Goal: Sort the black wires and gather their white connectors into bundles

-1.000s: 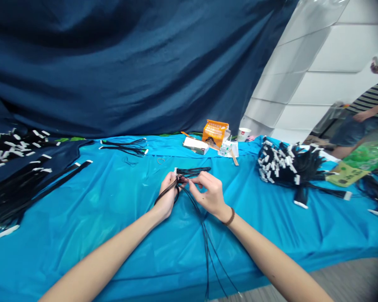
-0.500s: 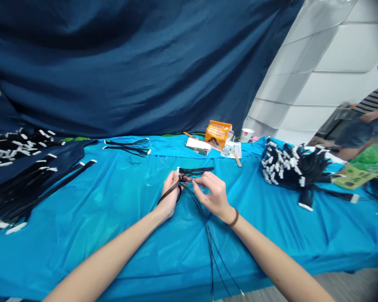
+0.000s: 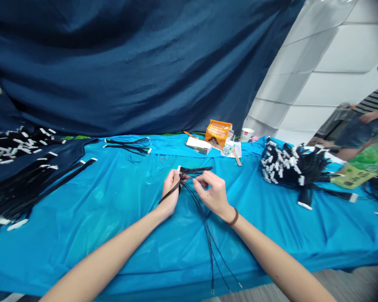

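Observation:
My left hand (image 3: pixel 171 191) is closed round a bundle of thin black wires (image 3: pixel 204 218) with a white connector (image 3: pixel 179 169) at its upper end. Some wires point right from the connector; others loop across the palm, and several long ones hang past the table's front edge, bare tips at the bottom. Just right of the bundle, my right hand (image 3: pixel 211 191) has thumb and forefinger pinched on what looks like a single black wire running to the left hand. Its other fingers are curled in. The exact spot where the wire meets the left fingers is too small to make out.
Black cables with white connectors are heaped at left (image 3: pixel 19 184) and right (image 3: pixel 290 163). Farther back lie two small wire harnesses (image 3: pixel 127 145), a white-topped box (image 3: pixel 198 145), an orange packet (image 3: pixel 218 133) and a paper cup (image 3: pixel 246 134). A person (image 3: pixel 370 111) stands far right.
Both hands stay nearly in place over the table. The right hand's pinch has shifted very slightly away from the left hand, and the wire loop at the left wrist looks narrower.

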Available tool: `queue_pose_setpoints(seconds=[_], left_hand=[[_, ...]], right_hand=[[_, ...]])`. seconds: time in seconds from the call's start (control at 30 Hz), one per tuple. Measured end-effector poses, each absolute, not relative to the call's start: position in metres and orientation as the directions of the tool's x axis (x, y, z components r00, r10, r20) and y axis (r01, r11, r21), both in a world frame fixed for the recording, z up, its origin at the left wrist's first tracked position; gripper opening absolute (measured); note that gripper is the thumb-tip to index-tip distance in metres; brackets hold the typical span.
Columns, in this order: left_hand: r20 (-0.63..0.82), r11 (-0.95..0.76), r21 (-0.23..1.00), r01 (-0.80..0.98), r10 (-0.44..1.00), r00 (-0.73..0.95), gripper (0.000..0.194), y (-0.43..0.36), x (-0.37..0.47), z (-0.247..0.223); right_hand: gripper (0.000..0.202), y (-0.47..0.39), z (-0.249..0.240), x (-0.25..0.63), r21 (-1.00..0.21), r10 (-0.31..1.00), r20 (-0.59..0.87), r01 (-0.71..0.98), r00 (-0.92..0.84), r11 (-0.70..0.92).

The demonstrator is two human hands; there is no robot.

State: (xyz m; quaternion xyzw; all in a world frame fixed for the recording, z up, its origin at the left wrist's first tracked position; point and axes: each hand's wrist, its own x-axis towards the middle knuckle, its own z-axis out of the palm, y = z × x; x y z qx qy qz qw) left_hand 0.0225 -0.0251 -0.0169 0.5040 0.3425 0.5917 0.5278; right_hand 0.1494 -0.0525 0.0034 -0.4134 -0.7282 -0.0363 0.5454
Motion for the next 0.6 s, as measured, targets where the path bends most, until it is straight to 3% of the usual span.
queue_pose_setpoints(seconds=[0.37,0.6], left_hand=[[0.253,-0.233,0.949,-0.211,0.965,0.073,0.034,-0.0265,0.0231,-0.0155],[0.294,-0.289,0.955,-0.072,0.953,0.075,0.036,-0.0288,0.0199,-0.0113]], right_hand=[[0.020,-0.0535,0.0035,0.1481,-0.478,0.618,0.786,0.619,-0.015,0.623],[0.019,-0.0560,0.0075,0.1474,-0.609,0.692,0.722,0.481,0.005,0.631]])
